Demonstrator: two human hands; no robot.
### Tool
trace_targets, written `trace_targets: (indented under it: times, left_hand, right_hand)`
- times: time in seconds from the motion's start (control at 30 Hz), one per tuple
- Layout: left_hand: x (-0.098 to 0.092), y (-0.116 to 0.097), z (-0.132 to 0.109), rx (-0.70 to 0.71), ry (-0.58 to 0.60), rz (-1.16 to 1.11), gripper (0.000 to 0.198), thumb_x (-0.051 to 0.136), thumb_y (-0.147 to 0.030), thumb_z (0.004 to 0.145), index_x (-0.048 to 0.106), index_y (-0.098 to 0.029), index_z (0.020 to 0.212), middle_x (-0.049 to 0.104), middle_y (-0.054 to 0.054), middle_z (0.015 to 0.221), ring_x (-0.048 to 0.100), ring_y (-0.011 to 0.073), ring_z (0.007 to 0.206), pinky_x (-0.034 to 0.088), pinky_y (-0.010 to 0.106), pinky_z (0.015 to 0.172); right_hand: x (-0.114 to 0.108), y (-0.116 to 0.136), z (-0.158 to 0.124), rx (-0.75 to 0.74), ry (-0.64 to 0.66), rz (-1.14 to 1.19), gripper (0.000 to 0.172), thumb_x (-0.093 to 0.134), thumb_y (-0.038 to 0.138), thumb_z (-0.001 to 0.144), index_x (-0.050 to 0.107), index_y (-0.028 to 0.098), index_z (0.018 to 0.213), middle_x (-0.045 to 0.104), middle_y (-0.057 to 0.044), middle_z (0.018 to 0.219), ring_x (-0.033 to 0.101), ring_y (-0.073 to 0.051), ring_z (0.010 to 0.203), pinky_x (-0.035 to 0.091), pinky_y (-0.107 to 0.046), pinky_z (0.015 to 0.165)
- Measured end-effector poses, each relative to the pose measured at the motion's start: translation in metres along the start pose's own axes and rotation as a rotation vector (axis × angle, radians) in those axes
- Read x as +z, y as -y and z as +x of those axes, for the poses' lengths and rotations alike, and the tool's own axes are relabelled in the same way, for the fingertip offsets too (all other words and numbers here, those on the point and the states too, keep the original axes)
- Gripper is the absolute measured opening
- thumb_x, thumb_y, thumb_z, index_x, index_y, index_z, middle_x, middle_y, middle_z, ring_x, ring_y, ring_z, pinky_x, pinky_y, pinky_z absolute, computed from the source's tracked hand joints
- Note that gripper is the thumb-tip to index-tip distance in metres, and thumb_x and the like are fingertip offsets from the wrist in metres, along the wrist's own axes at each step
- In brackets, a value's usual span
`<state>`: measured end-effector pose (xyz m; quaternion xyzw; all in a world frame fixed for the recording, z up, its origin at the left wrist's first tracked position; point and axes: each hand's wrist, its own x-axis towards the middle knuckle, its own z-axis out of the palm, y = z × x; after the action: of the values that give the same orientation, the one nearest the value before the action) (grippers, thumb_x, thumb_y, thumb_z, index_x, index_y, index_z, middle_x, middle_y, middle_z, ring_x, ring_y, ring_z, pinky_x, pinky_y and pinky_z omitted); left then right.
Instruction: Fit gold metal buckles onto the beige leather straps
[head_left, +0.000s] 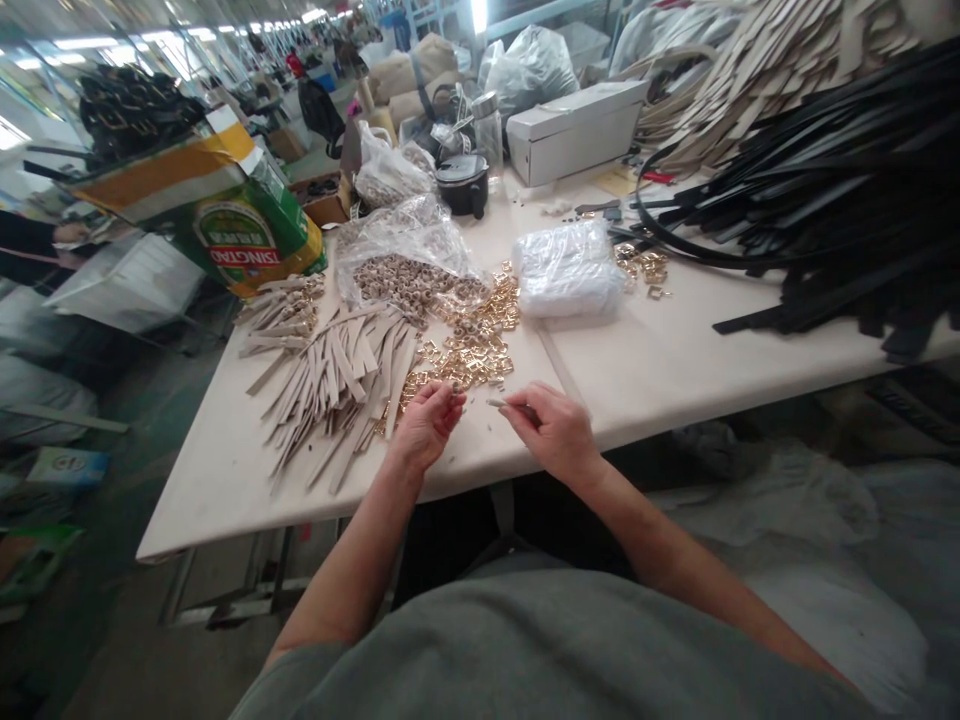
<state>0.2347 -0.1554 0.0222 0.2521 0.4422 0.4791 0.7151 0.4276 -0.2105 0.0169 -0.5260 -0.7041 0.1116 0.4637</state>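
Note:
My left hand (pixel 433 420) is closed in a pinch at the table's front, with a small piece between thumb and fingers that is too small to name. Facing it, my right hand (pixel 553 428) is also closed; the pale tip of a thin strip (pixel 496 402) sticks out from its fingertips. Just beyond both hands lies a heap of gold buckles (pixel 469 362). Left of these, beige leather straps (pixel 337 365) are fanned out in a loose pile. Behind the buckles, an open plastic bag (pixel 420 235) spills many small beige loops (pixel 409 283).
A wrapped white plastic pack (pixel 568 268) sits mid-table. Black straps (pixel 847 190) pile up at right and overhang the edge. A white box (pixel 574 130) and a black lidded pot (pixel 462 183) stand behind. A green Tsingtao carton (pixel 240 225) borders the left side.

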Motion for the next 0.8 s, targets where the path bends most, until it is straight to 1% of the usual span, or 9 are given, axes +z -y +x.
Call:
trace_targets:
  times: [0.13,0.23,0.33,0.43,0.53,0.63,0.67,0.73,0.8]
  left_hand:
    - [0.008,0.007,-0.02,-0.033,0.064,-0.084,0.032,0.091,-0.025,0.062,0.064,-0.016,0.077,0.07,-0.003,0.073,0.066,0.0055,0.063,0.054,0.012,0.059]
    - [0.011,0.01,-0.028,-0.034,0.097,-0.102,0.036,0.094,-0.029,0.058,0.065,-0.015,0.075,0.07,-0.003,0.071,0.067,0.0066,0.062,0.054,0.012,0.057]
    - [0.012,0.011,-0.032,-0.034,0.108,-0.089,0.038,0.095,-0.03,0.056,0.065,-0.015,0.074,0.071,-0.002,0.07,0.068,0.0071,0.063,0.054,0.012,0.057]
    - [0.011,0.013,-0.031,-0.038,0.092,-0.058,0.039,0.095,-0.03,0.054,0.064,-0.016,0.074,0.07,-0.003,0.069,0.068,0.0072,0.063,0.053,0.012,0.057]
    - [0.009,0.015,-0.03,-0.038,0.083,0.002,0.043,0.096,-0.03,0.052,0.067,-0.017,0.081,0.07,-0.003,0.07,0.067,0.0073,0.062,0.052,0.013,0.057]
    - [0.002,0.017,-0.029,-0.026,0.154,0.164,0.036,0.093,-0.029,0.058,0.07,-0.015,0.081,0.07,-0.001,0.069,0.065,0.0078,0.061,0.051,0.016,0.059]
    - [0.0,0.018,-0.029,-0.013,0.183,0.226,0.032,0.092,-0.029,0.061,0.07,-0.015,0.08,0.07,0.0,0.069,0.064,0.008,0.061,0.051,0.017,0.06]
    - [-0.004,0.02,-0.028,0.036,0.214,0.318,0.027,0.088,-0.029,0.067,0.071,-0.014,0.08,0.07,0.0,0.07,0.063,0.0082,0.062,0.05,0.019,0.062]
    - [-0.007,0.023,-0.028,0.081,0.213,0.366,0.026,0.087,-0.031,0.069,0.071,-0.015,0.082,0.07,0.001,0.072,0.062,0.0086,0.062,0.049,0.02,0.063]
  right_hand:
    - [0.002,0.02,0.008,-0.122,-0.016,0.017,0.018,0.058,0.027,0.098,0.064,0.02,0.082,0.063,-0.001,0.074,0.058,-0.013,0.066,0.041,-0.025,0.062]
    - [0.006,0.022,0.01,-0.174,-0.04,-0.051,0.022,0.054,0.028,0.1,0.064,0.02,0.082,0.064,-0.001,0.074,0.058,-0.013,0.066,0.04,-0.024,0.062]
    - [0.006,0.02,0.008,-0.183,-0.022,-0.109,0.024,0.053,0.029,0.101,0.065,0.02,0.083,0.065,-0.001,0.074,0.059,-0.012,0.066,0.038,-0.024,0.061]
    - [0.003,0.019,0.004,-0.202,-0.002,-0.169,0.025,0.052,0.029,0.102,0.067,0.019,0.084,0.067,-0.002,0.076,0.059,-0.012,0.068,0.036,-0.025,0.062]
    - [0.001,0.017,-0.001,-0.246,0.032,-0.228,0.029,0.05,0.027,0.103,0.067,0.019,0.081,0.067,-0.002,0.076,0.058,-0.012,0.066,0.034,-0.026,0.061]
    - [0.002,0.012,-0.006,-0.296,0.112,-0.26,0.032,0.049,0.027,0.103,0.065,0.02,0.076,0.064,-0.001,0.071,0.055,-0.012,0.062,0.032,-0.027,0.059]
    - [0.002,0.01,-0.007,-0.296,0.135,-0.248,0.033,0.048,0.027,0.103,0.065,0.02,0.075,0.064,-0.001,0.071,0.055,-0.012,0.062,0.032,-0.027,0.059]
    - [0.004,0.007,-0.011,-0.247,0.165,-0.171,0.031,0.047,0.03,0.103,0.064,0.02,0.079,0.066,-0.002,0.075,0.058,-0.013,0.065,0.035,-0.026,0.06]
    - [0.006,0.006,-0.014,-0.142,0.196,-0.039,0.024,0.045,0.032,0.103,0.065,0.019,0.095,0.069,-0.003,0.08,0.063,-0.014,0.069,0.04,-0.025,0.063]
